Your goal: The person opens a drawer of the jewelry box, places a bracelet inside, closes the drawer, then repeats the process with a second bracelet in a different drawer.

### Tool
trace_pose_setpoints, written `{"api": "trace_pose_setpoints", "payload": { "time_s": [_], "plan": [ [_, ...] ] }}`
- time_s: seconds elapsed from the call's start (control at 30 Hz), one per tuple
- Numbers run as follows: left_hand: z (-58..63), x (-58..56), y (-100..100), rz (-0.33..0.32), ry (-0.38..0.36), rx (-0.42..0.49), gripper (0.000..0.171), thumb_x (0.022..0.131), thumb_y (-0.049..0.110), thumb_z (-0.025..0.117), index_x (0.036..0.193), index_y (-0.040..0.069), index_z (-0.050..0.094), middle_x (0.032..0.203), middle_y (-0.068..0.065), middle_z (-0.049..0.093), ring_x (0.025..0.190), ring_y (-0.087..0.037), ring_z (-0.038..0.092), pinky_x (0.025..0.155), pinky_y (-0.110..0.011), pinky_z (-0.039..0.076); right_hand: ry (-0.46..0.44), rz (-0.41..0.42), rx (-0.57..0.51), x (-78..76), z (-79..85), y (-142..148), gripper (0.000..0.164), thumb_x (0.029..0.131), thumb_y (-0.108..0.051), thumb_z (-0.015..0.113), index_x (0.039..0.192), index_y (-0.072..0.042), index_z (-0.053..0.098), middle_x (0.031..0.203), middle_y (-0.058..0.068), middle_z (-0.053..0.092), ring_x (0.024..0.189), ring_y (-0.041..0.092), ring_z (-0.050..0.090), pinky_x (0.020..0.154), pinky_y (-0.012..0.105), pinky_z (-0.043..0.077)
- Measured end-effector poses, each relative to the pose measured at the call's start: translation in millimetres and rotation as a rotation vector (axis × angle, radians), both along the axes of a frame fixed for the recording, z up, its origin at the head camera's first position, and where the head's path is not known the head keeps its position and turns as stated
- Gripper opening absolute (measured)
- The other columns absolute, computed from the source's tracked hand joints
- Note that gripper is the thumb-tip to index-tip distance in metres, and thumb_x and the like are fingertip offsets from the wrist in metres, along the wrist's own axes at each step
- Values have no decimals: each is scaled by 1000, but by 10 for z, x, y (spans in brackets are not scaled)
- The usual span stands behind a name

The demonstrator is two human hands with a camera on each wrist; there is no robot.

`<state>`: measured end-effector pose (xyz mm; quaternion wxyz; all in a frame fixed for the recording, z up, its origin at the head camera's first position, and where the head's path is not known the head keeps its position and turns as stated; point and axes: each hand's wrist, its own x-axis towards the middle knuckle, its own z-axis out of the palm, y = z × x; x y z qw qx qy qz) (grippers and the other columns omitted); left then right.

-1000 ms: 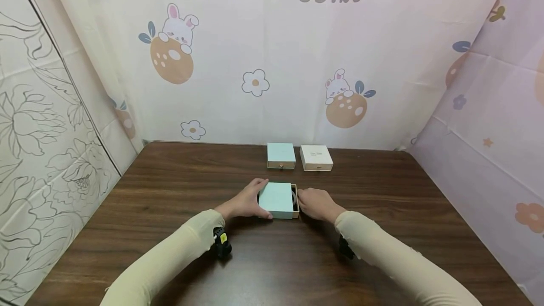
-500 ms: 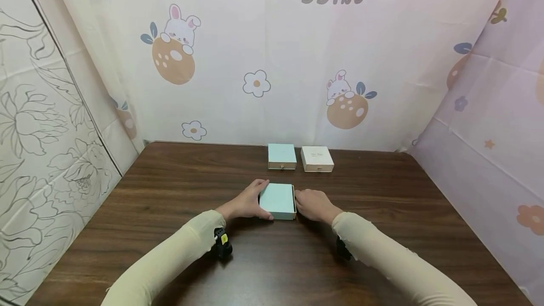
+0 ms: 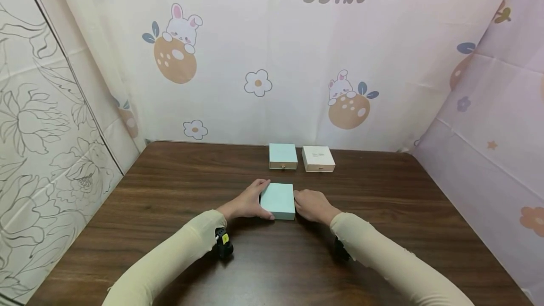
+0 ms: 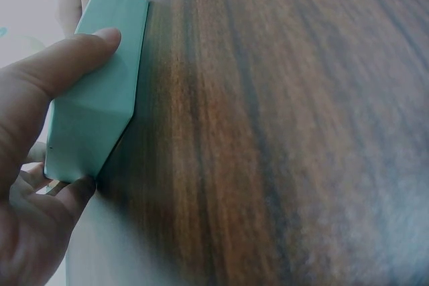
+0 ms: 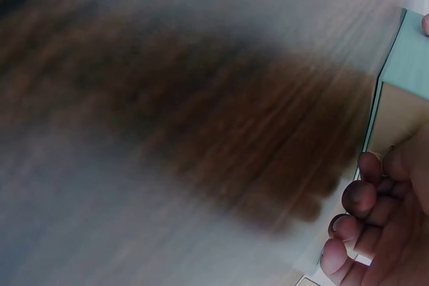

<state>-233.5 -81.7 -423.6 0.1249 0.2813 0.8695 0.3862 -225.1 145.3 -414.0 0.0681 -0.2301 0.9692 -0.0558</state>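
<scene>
A mint-green drawer box [image 3: 277, 201] lies on the wooden table, its inner drawer flush with the sleeve. My left hand [image 3: 250, 200] grips it from the left: in the left wrist view the thumb [image 4: 100, 45] lies along the near side, and the other fingers reach round the end and far side. At the right end, my right hand [image 3: 313, 205] has its fingers curled against the drawer front. The right wrist view shows the tan drawer front [image 5: 397, 115] with thumb and forefinger closed together at its small pull, which they mostly hide.
Behind the hands stand another mint-green drawer box [image 3: 283, 156] and a white drawer box [image 3: 318, 158], side by side near the table's back edge. A patterned curtain [image 3: 229, 37] hangs right behind the table [image 3: 191, 169]. Black wrist cameras [image 3: 223, 243] sit at the sleeves.
The drawer, which stuck out to the right with something ring-like inside, has slid left into the sleeve. My right hand moved left with it; my left hand kept its hold on the box.
</scene>
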Motion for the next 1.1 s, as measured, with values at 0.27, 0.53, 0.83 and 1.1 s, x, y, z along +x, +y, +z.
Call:
{"api": "trace_pose_setpoints", "payload": {
  "time_s": [0.27,0.53,0.83,1.1],
  "plan": [
    [0,-12,-21,2,2,1,108,69,29,87,149,-4,22,145,-18,30,123,-28,39,100,-41,36,-2,-4,13,-27,-5,-14,23,100,-15,43,88,-6,60,70,4,57,63,16,56,58,38,49],
    [6,-18,-49,-21,3,3,109,69,31,87,149,-5,21,147,-18,27,128,-29,36,102,-42,34,17,6,20,-36,4,4,23,100,-17,45,84,-7,58,64,2,52,58,15,52,54,37,47],
    [-7,17,-91,-33,-1,9,115,71,33,86,151,-3,12,154,-21,14,138,-31,22,106,-45,29,35,3,-14,-135,71,71,16,99,-19,48,89,-9,53,61,0,46,53,14,45,50,32,39],
    [21,211,-88,109,29,-36,115,69,33,86,148,-10,14,148,-28,26,136,-36,29,106,-46,30,-48,6,-35,-260,153,97,14,98,-19,48,104,-6,51,68,-1,51,57,13,47,55,33,41]
  ]
}}
